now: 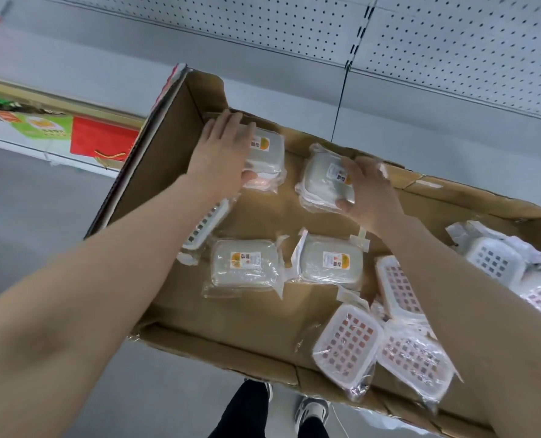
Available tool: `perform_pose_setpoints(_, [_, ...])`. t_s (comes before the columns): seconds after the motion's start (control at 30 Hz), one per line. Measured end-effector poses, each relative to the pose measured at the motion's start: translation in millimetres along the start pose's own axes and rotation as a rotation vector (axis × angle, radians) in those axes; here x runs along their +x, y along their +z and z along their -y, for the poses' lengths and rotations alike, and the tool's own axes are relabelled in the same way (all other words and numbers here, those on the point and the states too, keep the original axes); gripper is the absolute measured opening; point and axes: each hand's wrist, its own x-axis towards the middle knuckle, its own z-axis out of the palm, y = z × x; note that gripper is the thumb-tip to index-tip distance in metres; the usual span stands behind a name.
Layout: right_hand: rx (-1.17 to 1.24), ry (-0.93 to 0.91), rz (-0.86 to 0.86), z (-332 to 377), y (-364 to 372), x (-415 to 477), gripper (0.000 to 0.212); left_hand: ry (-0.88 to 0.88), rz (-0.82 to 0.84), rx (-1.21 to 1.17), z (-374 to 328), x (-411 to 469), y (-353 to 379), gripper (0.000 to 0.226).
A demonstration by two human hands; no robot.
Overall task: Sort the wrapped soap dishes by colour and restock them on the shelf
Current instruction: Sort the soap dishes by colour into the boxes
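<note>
A flattened cardboard box point(256, 314) lies on the shelf and carries several wrapped soap dishes. My left hand point(222, 153) grips a small stack of wrapped dishes point(267, 156) at the box's far left corner; the lowest one looks pinkish. My right hand point(367, 191) grips a pale green stack point(323, 181) just to the right of it. Two more pale green dishes point(244, 267) point(330, 262) lie flat in the middle. Pink-tinted grid dishes point(346, 346) point(416, 358) point(397, 284) cluster at the near right. A dish on edge point(206, 226) peeks out beside my left forearm.
More wrapped grid dishes point(493, 262) pile at the right end of the box. The box's left wall point(155, 172) stands upright. Behind is a grey pegboard back panel point(452, 49). A lower shelf at left holds red and green packages point(102, 139). My shoes point(310, 412) show below.
</note>
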Motion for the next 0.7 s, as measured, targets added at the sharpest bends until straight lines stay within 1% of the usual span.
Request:
perform_pose_setpoints(0.03, [0.087, 0.027, -0.058, 0, -1, -4, 0.081, -0.016, 0.047, 0.004, 4, 8, 2, 0.087])
perform_pose_setpoints(0.07, [0.19, 0.092, -0.118, -2, -2, -10, 0.079, -0.027, 0.077, 0.007, 7, 13, 4, 0.089])
perform_pose_setpoints(0.13, [0.342, 0.275, -0.188, -10, -7, -26, 0.077, -0.056, 0.089, -0.001, 10, 16, 6, 0.089])
perform_pose_setpoints(0.2, [0.309, 0.421, -0.194, -24, -9, -47, 0.075, -0.101, 0.089, -0.065, 8, 12, 1, 0.087])
perform_pose_setpoints(0.23, [0.271, 0.456, -0.184, -31, -9, -57, 0.074, -0.114, 0.072, -0.118, 6, 8, -2, 0.086])
perform_pose_setpoints(0.37, [0.252, 0.485, -0.095, -48, -1, -84, 0.073, -0.07, -0.057, -0.246, -9, -28, -7, 0.088])
perform_pose_setpoints(0.4, [0.263, 0.479, -0.08, -50, 2, -87, 0.074, -0.066, -0.063, -0.267, -14, -41, -7, 0.088])
perform_pose_setpoints(0.47, [0.284, 0.414, -0.08, -47, 5, -91, 0.074, -0.075, -0.009, -0.287, -23, -66, -10, 0.089])
perform_pose_setpoints(0.57, [0.288, 0.25, -0.122, -38, 4, -80, 0.073, -0.109, 0.089, -0.292, -36, -96, -7, 0.089])
perform_pose_setpoints(0.7, [0.205, -0.004, -0.127, -21, 0, -35, 0.068, -0.13, 0.087, -0.332, -49, -112, 3, 0.09])
